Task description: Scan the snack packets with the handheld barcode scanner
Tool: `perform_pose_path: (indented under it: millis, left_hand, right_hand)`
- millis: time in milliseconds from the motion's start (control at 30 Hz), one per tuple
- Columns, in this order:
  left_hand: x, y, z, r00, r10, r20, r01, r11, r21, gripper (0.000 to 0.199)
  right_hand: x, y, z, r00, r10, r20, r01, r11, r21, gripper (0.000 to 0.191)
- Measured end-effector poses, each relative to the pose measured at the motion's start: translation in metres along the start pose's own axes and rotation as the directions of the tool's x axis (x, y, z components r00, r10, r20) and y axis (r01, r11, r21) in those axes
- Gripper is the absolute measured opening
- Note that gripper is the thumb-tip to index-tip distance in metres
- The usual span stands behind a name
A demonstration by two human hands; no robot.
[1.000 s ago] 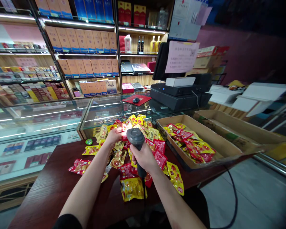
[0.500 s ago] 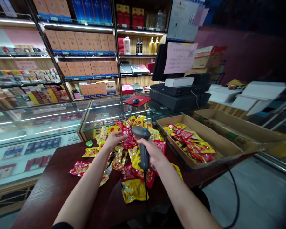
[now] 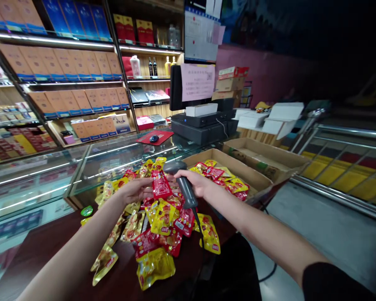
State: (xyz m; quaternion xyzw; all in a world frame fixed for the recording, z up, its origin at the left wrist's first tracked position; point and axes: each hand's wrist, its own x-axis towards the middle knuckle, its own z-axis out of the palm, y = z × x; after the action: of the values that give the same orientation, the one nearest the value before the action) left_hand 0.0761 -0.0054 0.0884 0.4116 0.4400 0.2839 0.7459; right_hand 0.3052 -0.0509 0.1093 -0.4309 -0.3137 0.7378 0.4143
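A red snack packet (image 3: 160,184) is held up by my left hand (image 3: 136,190), its fingers at the packet's left edge and partly behind it. My right hand (image 3: 192,182) is closed round the handle of a dark grey barcode scanner (image 3: 185,190). The scanner's head is just right of the red packet's top, and its cable hangs down over the pile. Beneath both hands, red, yellow and gold packets (image 3: 163,215) lie heaped on the dark brown table (image 3: 59,255). A yellow packet (image 3: 156,267) is at the pile's near edge.
An open cardboard box (image 3: 257,184) with more packets stands right of the pile, another cardboard box (image 3: 266,152) behind it. A glass counter (image 3: 97,167) carries a red mouse mat (image 3: 163,136) and a monitor (image 3: 176,88). Boxed goods fill the shelves. A metal railing (image 3: 347,133) is at right.
The view has turned right. My left hand has raised the red packet off the pile. The scanner has tilted, its handle now slanting down to the right.
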Motion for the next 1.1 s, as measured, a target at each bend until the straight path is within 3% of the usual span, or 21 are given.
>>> perform_pose_path:
  millis: [200, 333, 433, 500, 600, 733, 933, 1100]
  left_hand:
    - [0.042, 0.02, 0.077, 0.989, -0.039, 0.145, 0.036, 0.999, 0.022, 0.017]
    - [0.062, 0.017, 0.131, 0.967, -0.087, 0.24, 0.073, 0.995, 0.065, 0.016]
    - [0.068, 0.012, 0.154, 0.96, -0.127, 0.251, 0.105, 0.99, 0.097, 0.016]
    - [0.07, 0.01, 0.156, 0.955, -0.139, 0.261, 0.116, 0.988, 0.101, 0.02]
    - [0.07, 0.008, 0.144, 0.956, -0.123, 0.266, 0.102, 0.991, 0.091, 0.025]
    - [0.057, 0.007, 0.109, 0.971, -0.083, 0.222, 0.071, 0.996, 0.061, 0.027]
    - [0.011, -0.001, 0.04, 0.998, -0.025, 0.062, 0.025, 1.0, -0.002, 0.028]
    - [-0.031, -0.011, -0.022, 0.997, 0.033, -0.066, -0.036, 0.999, -0.035, 0.03]
  right_hand:
    - [-0.03, -0.031, -0.063, 1.0, -0.003, -0.017, 0.004, 0.997, 0.078, 0.022]
    - [-0.058, -0.041, -0.103, 0.991, -0.054, -0.125, 0.066, 0.993, 0.094, 0.022]
    - [-0.071, -0.044, -0.124, 0.965, -0.068, -0.252, 0.089, 0.993, 0.073, 0.02]
    - [-0.075, -0.044, -0.13, 0.955, -0.084, -0.286, 0.109, 0.991, 0.072, 0.02]
    - [-0.075, -0.042, -0.123, 0.961, -0.104, -0.256, 0.135, 0.985, 0.107, 0.026]
    - [-0.066, -0.033, -0.089, 0.97, -0.102, -0.223, 0.131, 0.984, 0.119, 0.03]
    - [-0.026, -0.004, -0.031, 0.999, 0.029, -0.046, -0.023, 0.991, 0.131, 0.027]
    - [0.014, 0.029, 0.02, 0.988, 0.128, 0.086, -0.137, 0.984, 0.114, 0.024]
